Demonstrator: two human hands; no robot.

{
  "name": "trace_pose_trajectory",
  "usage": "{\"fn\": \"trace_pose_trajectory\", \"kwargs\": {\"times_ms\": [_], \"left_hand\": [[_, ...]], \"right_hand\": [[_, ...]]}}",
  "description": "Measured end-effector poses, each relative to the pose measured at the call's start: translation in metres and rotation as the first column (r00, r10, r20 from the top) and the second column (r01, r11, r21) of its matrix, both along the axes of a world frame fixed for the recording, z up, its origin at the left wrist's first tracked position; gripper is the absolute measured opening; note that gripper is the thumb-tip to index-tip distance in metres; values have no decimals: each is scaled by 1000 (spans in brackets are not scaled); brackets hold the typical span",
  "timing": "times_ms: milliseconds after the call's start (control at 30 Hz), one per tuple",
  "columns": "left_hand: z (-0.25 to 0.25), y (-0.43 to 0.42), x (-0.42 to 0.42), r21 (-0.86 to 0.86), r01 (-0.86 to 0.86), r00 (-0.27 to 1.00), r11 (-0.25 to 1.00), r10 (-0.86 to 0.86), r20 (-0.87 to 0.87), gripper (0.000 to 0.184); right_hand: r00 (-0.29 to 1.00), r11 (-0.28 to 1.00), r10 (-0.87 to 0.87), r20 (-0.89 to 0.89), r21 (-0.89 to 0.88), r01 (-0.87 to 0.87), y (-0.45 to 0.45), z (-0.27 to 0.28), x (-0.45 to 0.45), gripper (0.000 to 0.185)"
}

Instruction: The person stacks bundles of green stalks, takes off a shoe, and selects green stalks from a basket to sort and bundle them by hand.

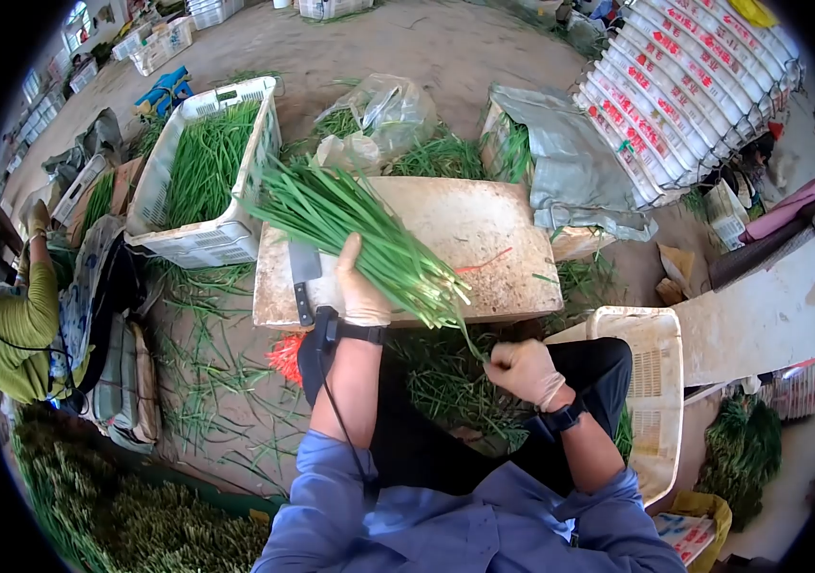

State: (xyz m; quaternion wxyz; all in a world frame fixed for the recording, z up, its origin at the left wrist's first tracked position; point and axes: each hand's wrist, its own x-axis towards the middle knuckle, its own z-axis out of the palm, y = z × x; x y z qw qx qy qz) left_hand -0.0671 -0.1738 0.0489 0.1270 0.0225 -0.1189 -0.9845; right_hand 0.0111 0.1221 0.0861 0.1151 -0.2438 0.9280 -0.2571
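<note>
My left hand (361, 288), in a pale glove, is closed around a thick bunch of garlic chives (355, 224). The bunch slants over a worn, dirt-specked board (484, 215), its pale cut ends toward me and its green tips toward the far left. Below those ends, my gloved right hand (525, 371) pinches a thin green chive leaf (473, 342) that hangs from the bunch. A cleaver (305, 267) lies on the board beside my left wrist, handle toward me. A red strip (486, 262) rests on the board.
A white crate (248, 215) of chives stands left of the board. Behind it is a clear plastic bag (393, 110). Stacked white crates (679, 86) rise at the far right. A co-worker in a green sleeve (21, 334) sits at left. Loose leaves litter the floor (226, 382).
</note>
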Motion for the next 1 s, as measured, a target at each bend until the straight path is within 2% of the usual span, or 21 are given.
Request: {"fn": "trace_pose_trajectory", "kwargs": {"times_ms": [33,67,133,167,233,267,300,333,400,467,567,667,767,800,867,933,967,1000], "left_hand": [[0,-3,-1,-16,-28,1000,999,28,7,61],[1,-3,0,-22,-43,999,999,43,9,62],[9,-4,0,-35,-76,997,996,77,4,62],[11,-4,1,-33,-81,997,996,81,-5,62],[2,-4,1,-42,-39,999,998,38,-20,62],[-4,-5,1,-48,-16,1000,999,14,-27,62],[-15,-6,-3,-60,-16,999,998,14,-37,63],[-18,-3,-4,-69,-12,999,998,9,-31,63],[-19,2,-4,-86,-9,1000,996,7,-26,64],[-16,7,-1,-93,-6,1000,996,6,-2,62],[-3,11,2,-119,-15,999,993,10,-45,60],[-7,8,0,-63,58,996,996,-62,-63,62],[-14,9,-5,-80,38,997,996,-43,-62,60],[-12,10,-4,-82,15,998,996,-20,-58,59],[-7,9,-2,-69,31,998,997,-34,-50,59],[-8,5,-3,-59,86,994,995,-90,-60,63],[-8,8,-4,-110,24,998,994,-31,-61,61],[-14,8,-7,-137,7,1000,991,-10,-23,60]], "right_hand": [[991,917,131,18,377,-128,12,-17,2,22],[967,795,173,189,553,-250,30,-43,6,26],[938,719,301,174,604,-343,99,-146,26,32],[951,762,256,173,569,-309,85,-125,22,31],[968,840,161,195,487,-238,22,-40,11,30],[977,979,127,-173,183,-95,5,-30,10,23],[854,993,111,-507,17,-119,-18,-6,7,21],[844,988,76,-530,-73,-135,-36,19,5,30],[732,978,120,-671,-48,-204,-59,32,-4,41],[674,984,170,-719,91,-151,-74,30,-12,31],[630,980,198,-751,165,-112,-78,11,-20,11],[686,986,168,-708,129,-109,-71,8,-18,10],[781,971,229,-581,77,-227,-54,-1,-9,14],[851,955,297,-432,142,-261,-40,-13,-8,9],[956,866,290,-30,434,-249,-10,-41,-2,15],[902,700,285,326,572,-428,3,-15,1,20],[941,809,262,216,483,-336,-3,-4,3,26],[988,955,139,66,255,-151,-14,7,6,24]]}}
